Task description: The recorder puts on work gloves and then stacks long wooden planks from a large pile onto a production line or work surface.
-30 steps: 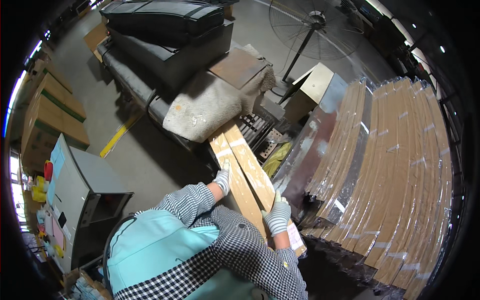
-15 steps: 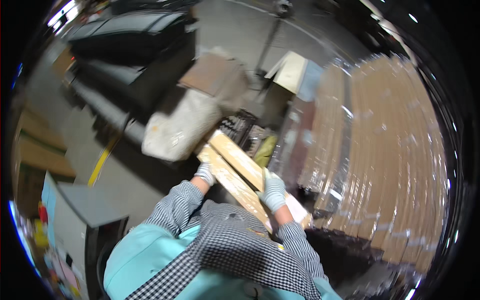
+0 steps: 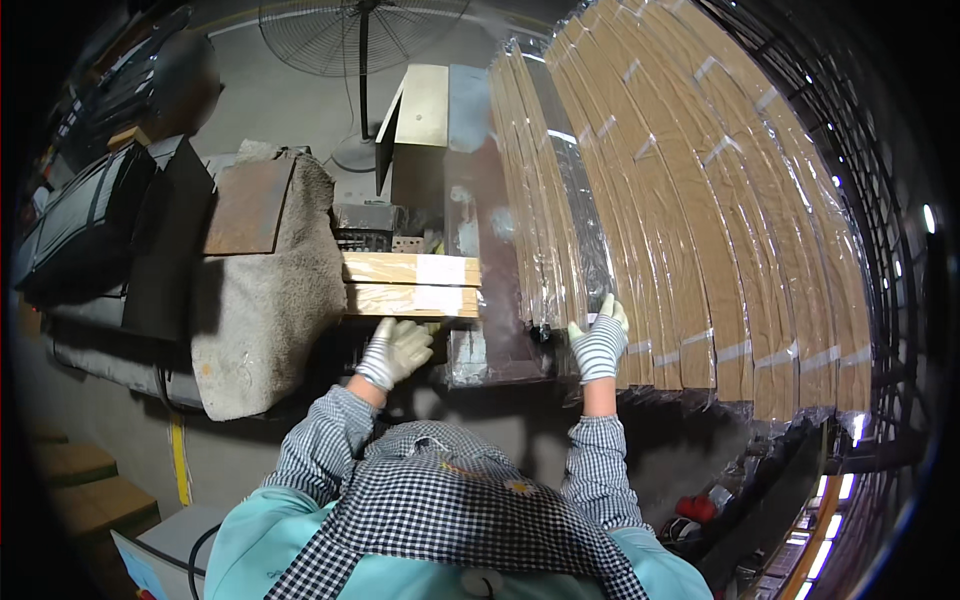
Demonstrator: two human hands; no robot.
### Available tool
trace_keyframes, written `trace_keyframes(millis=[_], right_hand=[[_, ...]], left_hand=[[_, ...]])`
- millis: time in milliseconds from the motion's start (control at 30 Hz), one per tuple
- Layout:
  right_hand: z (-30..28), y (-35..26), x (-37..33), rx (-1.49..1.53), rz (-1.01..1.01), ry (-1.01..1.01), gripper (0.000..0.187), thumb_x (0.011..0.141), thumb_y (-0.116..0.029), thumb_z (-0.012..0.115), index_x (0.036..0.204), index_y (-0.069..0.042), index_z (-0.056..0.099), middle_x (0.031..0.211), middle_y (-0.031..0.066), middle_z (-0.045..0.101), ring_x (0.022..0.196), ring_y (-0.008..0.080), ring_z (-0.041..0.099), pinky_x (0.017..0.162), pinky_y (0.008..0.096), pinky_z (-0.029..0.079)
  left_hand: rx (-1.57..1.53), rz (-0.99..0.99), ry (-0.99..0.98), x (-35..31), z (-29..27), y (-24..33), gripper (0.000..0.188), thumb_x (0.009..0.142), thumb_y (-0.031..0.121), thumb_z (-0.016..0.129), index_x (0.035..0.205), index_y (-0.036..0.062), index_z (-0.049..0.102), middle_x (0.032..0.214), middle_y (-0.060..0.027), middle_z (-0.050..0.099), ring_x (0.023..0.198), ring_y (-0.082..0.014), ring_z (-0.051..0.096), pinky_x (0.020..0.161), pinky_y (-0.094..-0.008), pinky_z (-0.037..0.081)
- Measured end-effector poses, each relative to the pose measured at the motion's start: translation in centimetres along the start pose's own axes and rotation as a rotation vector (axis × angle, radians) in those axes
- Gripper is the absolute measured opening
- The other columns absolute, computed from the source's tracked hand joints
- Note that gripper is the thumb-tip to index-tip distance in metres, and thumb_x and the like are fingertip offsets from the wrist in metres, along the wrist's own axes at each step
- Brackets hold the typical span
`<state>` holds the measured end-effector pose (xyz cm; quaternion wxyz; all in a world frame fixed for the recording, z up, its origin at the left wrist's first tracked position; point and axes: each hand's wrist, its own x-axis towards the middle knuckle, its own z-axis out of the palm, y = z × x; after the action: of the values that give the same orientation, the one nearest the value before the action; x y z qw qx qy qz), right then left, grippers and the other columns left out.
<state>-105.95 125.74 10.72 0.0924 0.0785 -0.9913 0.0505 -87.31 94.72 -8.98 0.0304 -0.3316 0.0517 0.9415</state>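
Note:
Both my hands wear pale gloves with striped cuffs. My left hand is open and seems empty, fingers apart, just below two tan, plastic-wrapped long packs with white labels. These packs lie side by side, their left ends by a grey fleecy cloth and their right ends at a dark brown worn surface. My right hand is at the near end of a row of brown panels in clear wrap. Its thumb and fingers are spread, and nothing shows between them; whether it touches the wrap I cannot tell.
A rusty plate lies on the cloth, with black wrapped bundles to its left. Behind the packs stand a cream metal box and a large floor fan. A red object sits low on the right.
Both hands have let go of the tan packs, which now lie crosswise ahead of me. My right hand has moved to the wrapped panels. The view has turned toward the right.

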Motion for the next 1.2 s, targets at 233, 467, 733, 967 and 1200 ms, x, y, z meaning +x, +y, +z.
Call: trace_keyframes(millis=[233,467,733,967,1200], right_hand=[[-2.0,-2.9,-2.6,0.118,0.022,-0.233,0.105,0.075,-0.044,0.079,0.155,0.000,0.026,0.127,0.0310,0.059,0.117,0.0432,0.059,0.100,0.0496,0.048],[2.5,0.1,0.6,0.354,-0.119,-0.017,0.095,0.080,-0.034,0.080,0.153,0.002,0.031,0.146,0.0302,0.043,0.129,0.0459,0.046,0.110,0.0480,0.041],[5.4,-2.8,1.5,0.126,-0.009,-0.278,0.095,0.064,-0.043,0.085,0.144,-0.010,0.046,0.137,0.0207,0.051,0.120,0.0374,0.055,0.100,0.0501,0.047],[11.9,-0.5,-15.2,0.133,-0.227,-0.208,0.059,0.072,-0.034,0.081,0.121,-0.010,0.059,0.129,0.0186,0.050,0.123,0.0379,0.047,0.098,0.0532,0.041],[14.5,3.0,-14.5,0.191,0.153,-0.520,0.109,0.073,-0.035,0.084,0.156,-0.002,0.022,0.135,0.0235,0.053,0.119,0.0398,0.058,0.098,0.0472,0.050]], left_hand=[[0.544,-0.213,-0.312,1.0,14.6,-7.1,0.093,0.085,0.055,0.077,0.153,0.0091,0.033,0.146,-0.0190,0.046,0.136,-0.0331,0.046,0.109,-0.0492,0.045],[0.920,0.326,-0.011,3.4,14.8,-7.2,0.084,0.088,0.041,0.078,0.151,0.0003,0.038,0.141,-0.0173,0.055,0.129,-0.0258,0.052,0.108,-0.0355,0.042],[0.494,-0.041,-0.196,1.0,6.4,-10.7,0.080,0.090,0.057,0.069,0.148,0.0078,0.045,0.141,-0.0173,0.058,0.132,-0.0293,0.053,0.113,-0.0422,0.041],[0.559,-0.211,0.183,2.2,-2.5,-13.3,0.057,0.096,0.048,0.065,0.137,0.0088,0.056,0.130,-0.0077,0.066,0.112,-0.0219,0.066,0.090,-0.0409,0.058],[1.028,0.210,-0.006,5.8,-1.0,-16.8,0.067,0.087,0.032,0.080,0.139,-0.0028,0.054,0.126,-0.0155,0.068,0.114,-0.0246,0.065,0.100,-0.0358,0.050]])
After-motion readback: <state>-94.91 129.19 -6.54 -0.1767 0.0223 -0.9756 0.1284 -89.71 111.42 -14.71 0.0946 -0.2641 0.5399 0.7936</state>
